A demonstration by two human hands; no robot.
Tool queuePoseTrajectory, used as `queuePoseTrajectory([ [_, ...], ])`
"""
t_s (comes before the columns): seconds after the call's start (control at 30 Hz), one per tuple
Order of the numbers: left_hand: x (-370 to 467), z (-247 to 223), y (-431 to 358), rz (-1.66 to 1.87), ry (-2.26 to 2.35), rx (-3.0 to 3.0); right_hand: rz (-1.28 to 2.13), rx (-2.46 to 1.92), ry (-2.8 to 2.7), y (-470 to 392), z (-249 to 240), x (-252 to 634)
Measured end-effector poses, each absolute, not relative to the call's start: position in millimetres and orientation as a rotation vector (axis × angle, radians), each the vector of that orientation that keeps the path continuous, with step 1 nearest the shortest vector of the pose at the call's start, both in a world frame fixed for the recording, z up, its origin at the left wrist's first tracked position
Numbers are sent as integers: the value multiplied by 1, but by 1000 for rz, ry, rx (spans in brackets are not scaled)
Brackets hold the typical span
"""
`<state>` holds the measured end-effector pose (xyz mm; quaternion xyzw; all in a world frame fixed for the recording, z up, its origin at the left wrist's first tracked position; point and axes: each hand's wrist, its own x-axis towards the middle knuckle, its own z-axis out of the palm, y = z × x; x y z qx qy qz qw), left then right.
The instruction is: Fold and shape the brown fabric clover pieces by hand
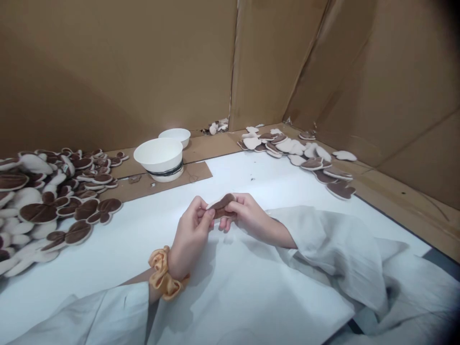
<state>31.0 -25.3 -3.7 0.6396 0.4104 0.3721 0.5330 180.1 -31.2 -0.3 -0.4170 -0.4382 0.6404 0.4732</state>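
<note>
Between my two hands, above the white tabletop (143, 244), is a small brown and cream fabric piece (223, 205) with a rounded pale edge. My left hand (194, 225) pinches its left end between thumb and fingers. On the other end, my right hand (247, 215) grips with the thumb on top, its other fingertips showing below. The piece looks bent along its upper edge. Its underside is hidden by my fingers. An orange scrunchie (165, 275) circles my left wrist.
A large heap of brown and cream fabric pieces (77, 230) lies at the left. Another scattered pile (311, 163) spreads at the back right. Two white bowls stand behind my hands, the nearer bowl (158, 155) wrapped with dark thread. Cardboard walls (143, 62) enclose the back and right.
</note>
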Motion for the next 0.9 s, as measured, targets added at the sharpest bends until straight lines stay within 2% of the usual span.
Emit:
queuePoseTrajectory([
  [0.4,31,4,-23,853,982,1362,1711,-888,-1024,-28,0,189],
  [0.67,27,0,-21,873,1051,1510,1536,-846,-1239,-37,3,188],
  [0.9,28,0,-22,889,1006,1491,1514,-913,-1236,-39,3,186],
])
